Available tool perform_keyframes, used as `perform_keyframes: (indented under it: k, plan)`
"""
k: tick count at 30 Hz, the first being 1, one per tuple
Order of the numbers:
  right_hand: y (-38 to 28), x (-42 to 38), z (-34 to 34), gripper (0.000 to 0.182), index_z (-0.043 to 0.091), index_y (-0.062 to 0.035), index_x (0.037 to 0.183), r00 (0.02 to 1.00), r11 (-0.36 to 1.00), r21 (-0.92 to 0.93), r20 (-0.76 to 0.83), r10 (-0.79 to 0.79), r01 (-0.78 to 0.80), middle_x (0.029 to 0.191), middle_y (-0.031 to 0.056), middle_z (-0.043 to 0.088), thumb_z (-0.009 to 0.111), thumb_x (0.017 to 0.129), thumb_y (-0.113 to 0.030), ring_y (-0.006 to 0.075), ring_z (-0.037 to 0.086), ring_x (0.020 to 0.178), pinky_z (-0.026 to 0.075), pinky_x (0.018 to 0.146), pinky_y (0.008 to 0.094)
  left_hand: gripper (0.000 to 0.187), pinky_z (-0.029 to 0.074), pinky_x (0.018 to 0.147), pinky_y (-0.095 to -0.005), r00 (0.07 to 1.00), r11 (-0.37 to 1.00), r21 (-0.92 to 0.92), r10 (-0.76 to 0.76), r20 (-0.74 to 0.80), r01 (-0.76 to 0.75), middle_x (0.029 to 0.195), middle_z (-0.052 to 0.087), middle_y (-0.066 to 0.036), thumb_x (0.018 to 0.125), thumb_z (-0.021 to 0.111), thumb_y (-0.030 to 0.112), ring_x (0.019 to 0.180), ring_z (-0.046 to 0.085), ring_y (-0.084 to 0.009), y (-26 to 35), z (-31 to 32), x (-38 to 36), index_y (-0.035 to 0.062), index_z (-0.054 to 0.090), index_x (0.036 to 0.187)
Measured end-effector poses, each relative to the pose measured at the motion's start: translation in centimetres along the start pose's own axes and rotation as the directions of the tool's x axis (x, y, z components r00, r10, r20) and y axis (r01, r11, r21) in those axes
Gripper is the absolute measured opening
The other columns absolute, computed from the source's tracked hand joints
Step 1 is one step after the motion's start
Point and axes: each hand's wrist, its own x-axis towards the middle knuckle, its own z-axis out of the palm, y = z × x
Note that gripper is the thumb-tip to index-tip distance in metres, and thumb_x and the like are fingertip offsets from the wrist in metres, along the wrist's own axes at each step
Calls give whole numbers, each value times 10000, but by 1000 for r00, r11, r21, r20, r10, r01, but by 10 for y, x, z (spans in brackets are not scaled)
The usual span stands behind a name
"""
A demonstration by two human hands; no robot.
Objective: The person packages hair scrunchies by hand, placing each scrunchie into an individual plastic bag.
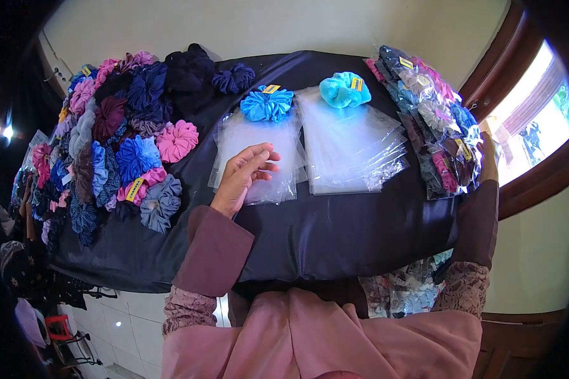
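Observation:
My left hand hovers over the left stack of clear plastic bags, its fingers loosely bent and apart, with nothing seen in them. A blue satin scrunchie with a yellow tag lies on that stack's top end. Beside it, a turquoise fluffy scrunchie rests on the right stack of clear bags. At the far right, my right hand is against the outer side of a pile of bagged scrunchies. Its fingers are mostly hidden, so its grip does not show.
A large heap of loose scrunchies in blue, pink, grey and black covers the left of the table with black cloth. More bagged goods sit below its front edge. A wooden window frame stands at right; a red stool is at lower left.

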Motion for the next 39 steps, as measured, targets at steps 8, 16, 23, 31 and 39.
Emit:
perform_keyframes:
  k: [8,16,23,31,39]
  plan:
    - [-109,-150,72,303,674,-38,1045,933,903,-271,-37,-357,334,958,88,664,619,810,-220,166,595,893,452,806,288,333,454,749,-247,1000,1000,7,-7,-15,7,1064,609,-102,917,548,231,891,590,-141,-1,0,0,27,549,1181]
    - [-155,-257,138,224,677,-18,999,841,872,-41,290,-457,488,1032,87,643,599,840,-156,168,567,990,420,888,284,331,455,756,-247,1000,1000,11,-6,-6,6,1069,613,-97,918,546,230,896,593,-137,0,0,0,32,550,1184]
    - [-201,-341,190,195,673,6,982,733,838,255,406,-545,482,1037,96,647,582,857,-113,162,570,999,420,900,274,310,461,735,-260,998,999,9,46,-34,-46,1034,627,-78,902,575,224,871,597,-135,0,0,0,33,573,1145]
    - [-223,-365,208,185,675,8,975,661,750,279,355,-661,600,1046,102,648,569,864,-95,174,583,990,432,898,271,283,432,728,-242,976,987,16,158,-152,-157,999,633,-72,893,570,213,863,589,-129,3,-5,-1,42,588,1118]
    - [-190,-356,151,175,665,6,984,691,721,5,282,-666,693,1045,105,644,552,869,-64,179,577,998,435,892,286,250,433,717,-239,970,986,66,160,-185,-150,967,638,-65,892,567,190,835,586,-118,5,0,-1,41,599,1090]
